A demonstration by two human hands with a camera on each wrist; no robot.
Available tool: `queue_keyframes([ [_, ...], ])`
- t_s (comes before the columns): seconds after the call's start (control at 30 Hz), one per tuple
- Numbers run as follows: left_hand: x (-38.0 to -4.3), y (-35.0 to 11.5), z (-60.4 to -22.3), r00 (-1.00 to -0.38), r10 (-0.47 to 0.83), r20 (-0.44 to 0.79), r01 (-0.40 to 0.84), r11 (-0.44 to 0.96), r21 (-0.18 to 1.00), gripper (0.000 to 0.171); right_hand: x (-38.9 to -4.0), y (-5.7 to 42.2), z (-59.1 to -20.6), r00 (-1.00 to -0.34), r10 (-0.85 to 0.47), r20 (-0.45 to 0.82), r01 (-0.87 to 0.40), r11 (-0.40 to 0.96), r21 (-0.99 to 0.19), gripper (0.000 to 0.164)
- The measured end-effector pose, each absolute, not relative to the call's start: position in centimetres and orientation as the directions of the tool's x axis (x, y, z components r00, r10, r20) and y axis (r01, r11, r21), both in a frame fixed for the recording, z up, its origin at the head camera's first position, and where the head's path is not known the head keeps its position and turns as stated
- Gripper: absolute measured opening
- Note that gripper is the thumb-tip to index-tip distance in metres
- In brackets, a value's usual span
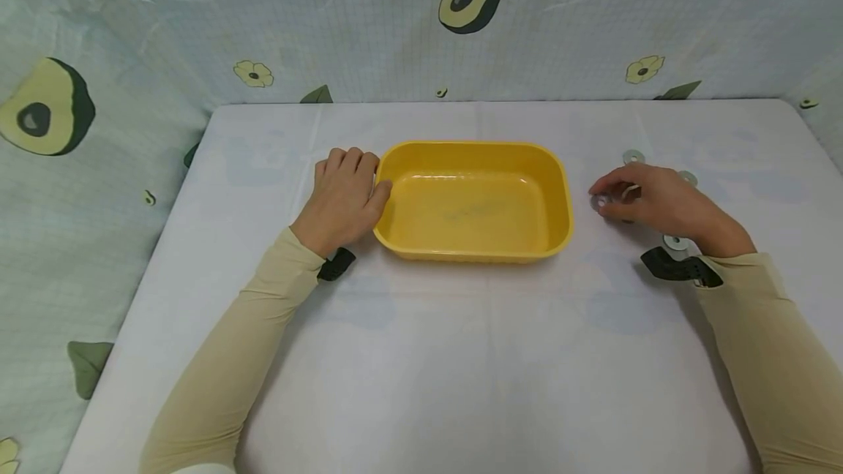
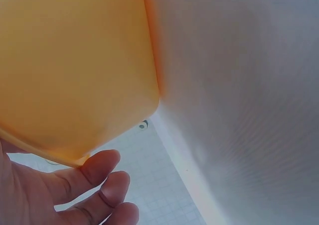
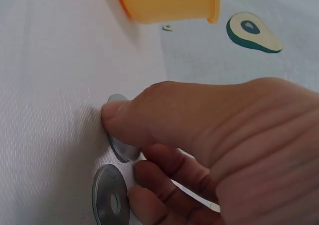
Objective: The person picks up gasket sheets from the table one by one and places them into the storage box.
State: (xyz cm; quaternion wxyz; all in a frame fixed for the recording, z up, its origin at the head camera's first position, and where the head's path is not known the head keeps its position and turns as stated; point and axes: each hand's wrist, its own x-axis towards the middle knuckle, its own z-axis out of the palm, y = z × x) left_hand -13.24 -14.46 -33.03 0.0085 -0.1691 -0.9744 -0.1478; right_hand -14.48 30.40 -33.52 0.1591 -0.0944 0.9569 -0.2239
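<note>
Several washers (image 1: 688, 176) on desk (image 1: 461, 357), head view, some partly covered by right hand (image 1: 668, 200), which pinches one washer (image 1: 596, 205) right of yellow tub (image 1: 474, 225); left hand (image 1: 345, 200) grips tub's left rim. Left wrist: tub cropped, inside hidden. Right wrist: thumb (image 3: 144, 118) masks pinched washer's middle; desk contact unclear.

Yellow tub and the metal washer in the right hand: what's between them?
Only a bare strip of white tablecloth separates the yellow tub from the metal washer pinched in the right hand; the head view shows this.
</note>
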Motion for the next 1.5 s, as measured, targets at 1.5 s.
queue_keyframes([
  [1.5,-12.9,-14.6,-33.1,-0.928,0.337,0.157,0.367,0.901,0.233,0.033,-13.5,28.2,-30.9,-0.868,-0.392,0.306,-0.475,0.836,-0.277,0.022],
])
